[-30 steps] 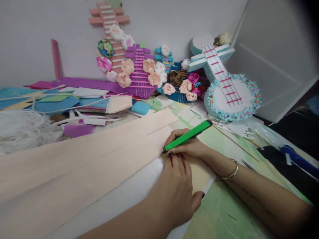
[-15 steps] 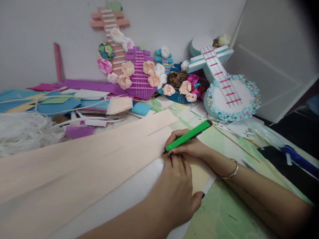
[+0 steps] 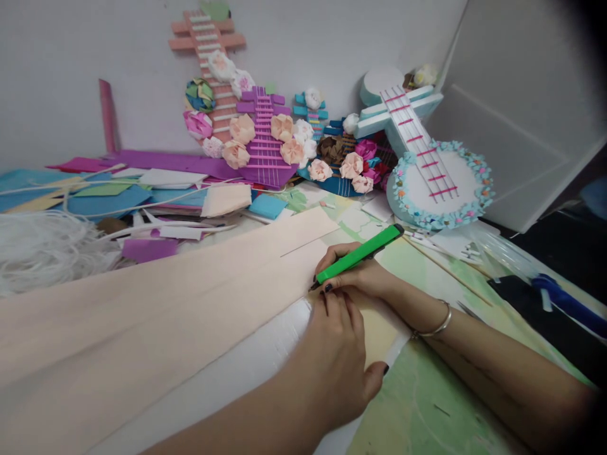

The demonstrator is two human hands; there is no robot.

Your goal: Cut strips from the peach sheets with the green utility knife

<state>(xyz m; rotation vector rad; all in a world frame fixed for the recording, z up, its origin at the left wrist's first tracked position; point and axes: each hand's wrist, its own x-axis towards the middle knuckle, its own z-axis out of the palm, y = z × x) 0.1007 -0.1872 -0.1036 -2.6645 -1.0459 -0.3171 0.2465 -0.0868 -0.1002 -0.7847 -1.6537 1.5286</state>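
Observation:
My right hand (image 3: 363,278) grips a green box cutter (image 3: 355,256), tilted with its tip down on the edge of a long peach paper sheet (image 3: 165,303). A straight slit runs through the sheet just beyond the hand. My left hand (image 3: 334,366) lies flat beside it, fingers stretched forward and thumb out to the side, nothing in its grasp. Beneath it is a white sheet (image 3: 237,373) with a shiny surface, along the near edge of the peach one. The fingertips of my left hand almost meet the right hand's fingers. The blade's tip is too small to make out clearly.
Paper guitars, including a purple one (image 3: 263,142) and a pale blue and white one (image 3: 427,164), lean at the back. White cord (image 3: 52,253) and coloured sheets (image 3: 114,205) lie left. A thin stick (image 3: 446,272) and a black piece (image 3: 535,303) lie right.
The box cutter and my right hand have shifted very slightly; the blade end stays at the sheet's edge. My left hand stays in place.

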